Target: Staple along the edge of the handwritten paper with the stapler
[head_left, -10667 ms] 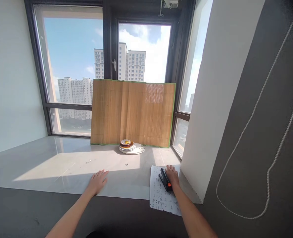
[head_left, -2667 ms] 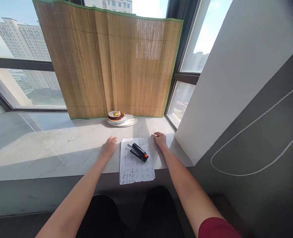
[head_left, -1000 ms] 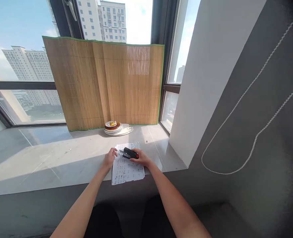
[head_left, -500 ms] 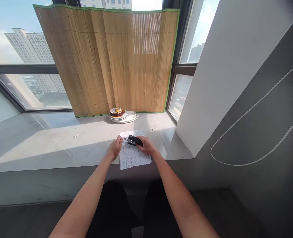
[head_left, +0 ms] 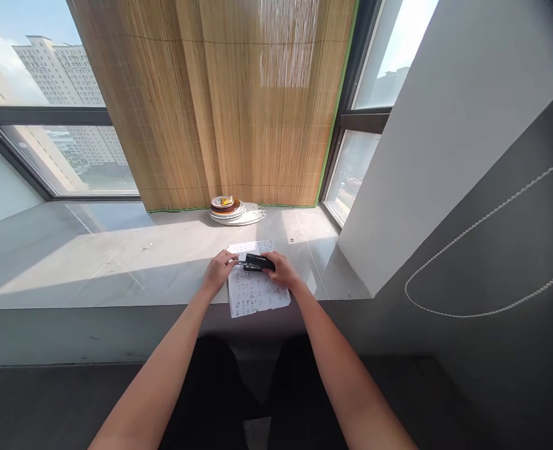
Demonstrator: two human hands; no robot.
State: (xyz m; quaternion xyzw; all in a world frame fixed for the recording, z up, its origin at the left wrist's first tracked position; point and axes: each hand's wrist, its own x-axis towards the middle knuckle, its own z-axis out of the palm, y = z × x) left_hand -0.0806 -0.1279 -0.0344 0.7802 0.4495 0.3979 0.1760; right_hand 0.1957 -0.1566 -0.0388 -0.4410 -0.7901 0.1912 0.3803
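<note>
A black stapler (head_left: 259,262) lies sideways in the air or just on a sheet of paper (head_left: 252,294) covered in handwritten marks; I cannot tell whether they touch. My right hand (head_left: 280,269) is wrapped round its right end. At its left end, where a thin metal part sticks out, the fingers of my left hand (head_left: 219,269) are pinched together. Whether a small piece is also between those fingertips is too small to see. The stapler's upper and lower arms stand slightly apart.
Stacked plates (head_left: 229,209) stand at the back of the pale window ledge (head_left: 177,275), before a bamboo blind (head_left: 229,125). Small loose bits (head_left: 147,247) lie to the left. A white wall (head_left: 398,156) and a hanging bead cord (head_left: 445,314) are at the right.
The camera view has tipped down a little. In my hands the stapler has turned more level, and its arms look closer together. My left fingertips have shifted a little rightward.
</note>
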